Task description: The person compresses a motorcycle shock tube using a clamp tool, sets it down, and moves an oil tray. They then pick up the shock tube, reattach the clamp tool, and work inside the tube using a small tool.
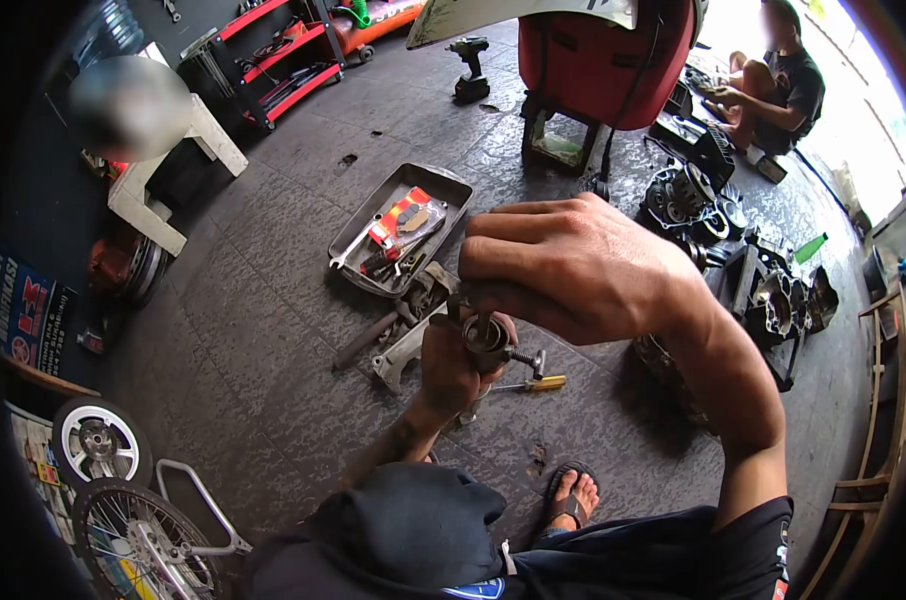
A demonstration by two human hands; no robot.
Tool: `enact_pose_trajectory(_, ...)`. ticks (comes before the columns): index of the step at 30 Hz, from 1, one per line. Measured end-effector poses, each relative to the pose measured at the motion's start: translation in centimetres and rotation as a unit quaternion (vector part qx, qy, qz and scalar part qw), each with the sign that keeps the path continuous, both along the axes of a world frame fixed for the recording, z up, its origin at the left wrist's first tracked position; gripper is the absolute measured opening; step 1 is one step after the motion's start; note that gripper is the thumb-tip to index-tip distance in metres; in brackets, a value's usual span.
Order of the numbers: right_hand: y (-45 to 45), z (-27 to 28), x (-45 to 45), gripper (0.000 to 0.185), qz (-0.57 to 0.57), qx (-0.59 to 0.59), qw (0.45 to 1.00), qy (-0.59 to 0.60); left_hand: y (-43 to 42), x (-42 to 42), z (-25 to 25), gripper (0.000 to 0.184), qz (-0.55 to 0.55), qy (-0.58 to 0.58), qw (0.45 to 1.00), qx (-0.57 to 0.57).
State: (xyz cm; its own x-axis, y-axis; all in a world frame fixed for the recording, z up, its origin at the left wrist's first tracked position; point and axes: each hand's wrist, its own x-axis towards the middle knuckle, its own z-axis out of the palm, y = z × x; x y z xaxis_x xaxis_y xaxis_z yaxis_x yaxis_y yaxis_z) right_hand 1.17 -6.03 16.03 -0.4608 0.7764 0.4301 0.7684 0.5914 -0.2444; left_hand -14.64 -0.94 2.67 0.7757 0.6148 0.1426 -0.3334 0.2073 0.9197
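Observation:
My left hand [453, 362] is wrapped round a metal part [486, 336] with a round, ring-like opening and a threaded bolt [529, 360] sticking out to the right. Above it my right hand [578, 265] is closed, knuckles up, with its fingertips at a small dark piece over the opening; that piece is mostly hidden. Just behind the hands lies a grey metal tray [345, 243] with a wrench, a red and yellow packet and other tools. A yellow-handled screwdriver [548, 383] rests on the floor beside the held part.
Engine parts [773, 300] lie on the floor at right. A drill [469, 70] stands near a red motorcycle body [608, 65]. A person [778, 90] sits at upper right. Wheels [98, 442] are at lower left, a red tool cart [283, 55] at upper left.

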Motion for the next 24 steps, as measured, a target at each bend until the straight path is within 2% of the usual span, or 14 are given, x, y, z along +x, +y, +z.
enact_pose_trajectory(2,0.1,0.3,0.4,0.018,0.008,0.009,1.0,-0.01,0.3,-0.2,-0.5,0.062,-0.059,-0.032,0.998,0.003)
enact_pose_trajectory(4,0.1,0.4,0.7,0.024,0.014,0.018,0.999,-0.022,0.4,0.2,-0.8,0.063,-0.043,-0.033,0.999,0.002)
enact_pose_trajectory(8,-0.5,0.4,0.5,0.031,-0.018,0.013,0.999,0.026,0.5,0.6,-0.7,0.064,0.007,-0.005,1.0,0.009)
enact_pose_trajectory(11,-0.7,0.7,0.9,0.036,0.004,0.016,0.999,0.039,0.9,0.8,-0.6,0.067,-0.054,-0.056,0.997,0.002)
enact_pose_trajectory(13,-0.7,0.5,1.2,0.039,0.042,0.016,0.999,0.02,0.7,0.8,-0.4,0.071,-0.039,-0.013,0.999,-0.03)
enact_pose_trajectory(14,-0.9,0.6,1.0,0.039,0.044,0.018,0.999,0.023,0.8,0.9,-0.8,0.073,-0.025,-0.025,0.999,-0.033)
enact_pose_trajectory(16,-1.7,1.2,0.2,0.037,-0.036,-0.003,0.999,0.002,0.9,0.8,-0.9,0.075,-0.004,-0.034,0.999,-0.033)
enact_pose_trajectory(17,-1.6,1.2,-0.1,0.037,-0.031,-0.001,1.0,0.005,0.8,0.9,-0.8,0.076,0.005,-0.029,0.999,-0.018)
enact_pose_trajectory(19,-1.5,1.1,-0.4,0.032,-0.103,-0.042,0.993,0.045,1.0,0.9,-0.8,0.077,0.016,-0.022,1.0,-0.001)
enact_pose_trajectory(24,-0.8,1.2,-0.2,0.028,-0.084,-0.014,0.996,0.004,1.8,0.9,-1.0,0.078,-0.027,-0.047,0.998,-0.039)
